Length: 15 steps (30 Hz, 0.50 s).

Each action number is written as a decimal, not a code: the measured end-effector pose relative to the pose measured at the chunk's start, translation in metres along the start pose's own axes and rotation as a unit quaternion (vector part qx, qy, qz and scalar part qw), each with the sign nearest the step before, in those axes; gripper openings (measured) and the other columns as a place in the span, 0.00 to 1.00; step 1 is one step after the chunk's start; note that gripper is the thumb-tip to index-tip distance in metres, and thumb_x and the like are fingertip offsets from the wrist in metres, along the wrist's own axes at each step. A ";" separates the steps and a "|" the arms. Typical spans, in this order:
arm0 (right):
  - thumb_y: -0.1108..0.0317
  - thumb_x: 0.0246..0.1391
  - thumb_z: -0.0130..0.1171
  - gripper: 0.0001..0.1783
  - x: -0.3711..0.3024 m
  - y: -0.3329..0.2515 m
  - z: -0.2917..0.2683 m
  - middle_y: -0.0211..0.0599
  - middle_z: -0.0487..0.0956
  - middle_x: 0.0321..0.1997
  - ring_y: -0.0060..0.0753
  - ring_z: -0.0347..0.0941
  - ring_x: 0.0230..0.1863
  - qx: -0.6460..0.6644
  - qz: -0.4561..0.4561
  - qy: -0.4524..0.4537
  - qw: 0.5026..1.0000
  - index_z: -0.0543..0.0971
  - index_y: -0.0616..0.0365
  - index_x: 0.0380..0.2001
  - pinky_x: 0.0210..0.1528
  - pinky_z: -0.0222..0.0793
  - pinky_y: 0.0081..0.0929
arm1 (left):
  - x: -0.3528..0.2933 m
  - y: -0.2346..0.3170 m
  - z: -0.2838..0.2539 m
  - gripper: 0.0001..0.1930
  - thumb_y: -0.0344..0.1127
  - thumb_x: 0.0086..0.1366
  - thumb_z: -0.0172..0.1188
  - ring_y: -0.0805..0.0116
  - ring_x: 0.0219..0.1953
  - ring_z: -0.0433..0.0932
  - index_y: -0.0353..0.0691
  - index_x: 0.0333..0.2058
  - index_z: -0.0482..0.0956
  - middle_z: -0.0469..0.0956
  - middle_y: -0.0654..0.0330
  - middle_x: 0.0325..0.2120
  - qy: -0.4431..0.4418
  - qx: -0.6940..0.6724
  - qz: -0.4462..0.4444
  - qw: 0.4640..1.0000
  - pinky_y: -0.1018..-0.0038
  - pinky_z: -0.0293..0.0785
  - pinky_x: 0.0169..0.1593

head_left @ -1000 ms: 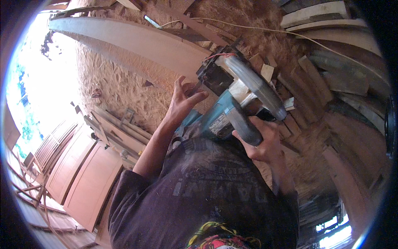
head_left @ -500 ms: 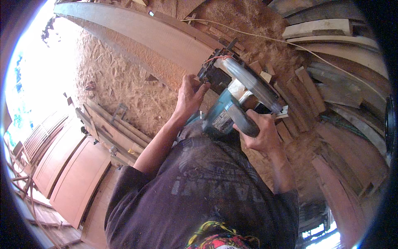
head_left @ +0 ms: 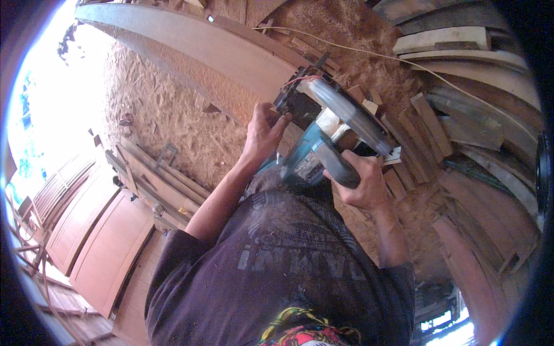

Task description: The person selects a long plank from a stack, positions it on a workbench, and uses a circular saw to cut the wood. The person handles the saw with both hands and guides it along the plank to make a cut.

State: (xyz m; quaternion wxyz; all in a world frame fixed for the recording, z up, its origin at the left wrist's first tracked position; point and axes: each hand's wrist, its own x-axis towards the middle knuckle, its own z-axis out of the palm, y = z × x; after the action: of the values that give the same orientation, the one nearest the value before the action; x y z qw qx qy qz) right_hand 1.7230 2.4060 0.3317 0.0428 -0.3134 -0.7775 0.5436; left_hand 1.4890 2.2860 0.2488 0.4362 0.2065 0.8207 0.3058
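Note:
A teal handheld power tool (head_left: 304,158) with a black rear handle is in front of my torso, at the near end of a long, curved wooden board (head_left: 213,49). My right hand (head_left: 365,180) wraps round its handle. At the black front part of the tool, my left hand (head_left: 266,132) has its fingers bent and pressed against the frame. A clear plastic bottle (head_left: 349,112) lies along the tool's upper side, with a red tie at its far end. The tool's underside and its contact with the wood are hidden.
Sawdust (head_left: 173,104) covers the ground. Stacked curved planks (head_left: 461,66) lie at the right, with offcuts (head_left: 415,132) nearer the tool. A pale cord (head_left: 358,49) runs across the far right. Planks (head_left: 164,179) and reddish panels (head_left: 112,248) stand at the left.
My torso and shirt have shifted slightly. Both hands keep their hold, and the power tool stays in nearly the same place.

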 end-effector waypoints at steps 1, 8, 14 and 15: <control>0.70 0.51 0.74 0.14 0.000 0.000 0.000 0.47 0.80 0.23 0.51 0.83 0.27 0.001 -0.006 -0.001 1.000 0.75 0.59 0.28 0.29 0.73 0.39 | 0.000 -0.001 0.001 0.29 0.45 0.68 0.69 0.56 0.42 0.84 0.30 0.57 0.68 0.83 0.46 0.38 0.002 -0.007 0.004 1.000 0.62 0.79 0.47; 0.70 0.51 0.73 0.13 0.001 -0.001 0.001 0.47 0.80 0.23 0.51 0.83 0.27 0.021 0.010 -0.001 1.000 0.75 0.59 0.29 0.29 0.73 0.39 | 0.003 -0.004 -0.001 0.28 0.44 0.68 0.69 0.58 0.42 0.84 0.31 0.57 0.69 0.83 0.47 0.38 -0.003 0.002 0.005 1.000 0.62 0.79 0.46; 0.70 0.52 0.73 0.12 0.003 -0.004 -0.001 0.47 0.80 0.23 0.52 0.83 0.27 0.014 0.005 -0.004 1.000 0.76 0.59 0.29 0.29 0.73 0.40 | 0.003 -0.005 0.000 0.29 0.45 0.68 0.69 0.59 0.40 0.83 0.31 0.56 0.69 0.83 0.48 0.37 0.007 0.005 0.003 1.000 0.63 0.79 0.45; 0.70 0.52 0.73 0.12 0.003 -0.003 0.000 0.47 0.81 0.23 0.52 0.83 0.28 0.017 0.004 -0.003 1.000 0.76 0.59 0.29 0.29 0.73 0.40 | 0.004 -0.005 0.000 0.29 0.45 0.68 0.69 0.58 0.40 0.83 0.30 0.56 0.69 0.83 0.48 0.37 0.003 -0.001 0.003 1.000 0.63 0.79 0.45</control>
State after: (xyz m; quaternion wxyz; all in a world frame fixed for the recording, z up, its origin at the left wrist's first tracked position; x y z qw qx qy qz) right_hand 1.7195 2.4071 0.3338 0.0434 -0.3137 -0.7672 0.5577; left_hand 1.4866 2.2845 0.2435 0.4327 0.2074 0.8213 0.3085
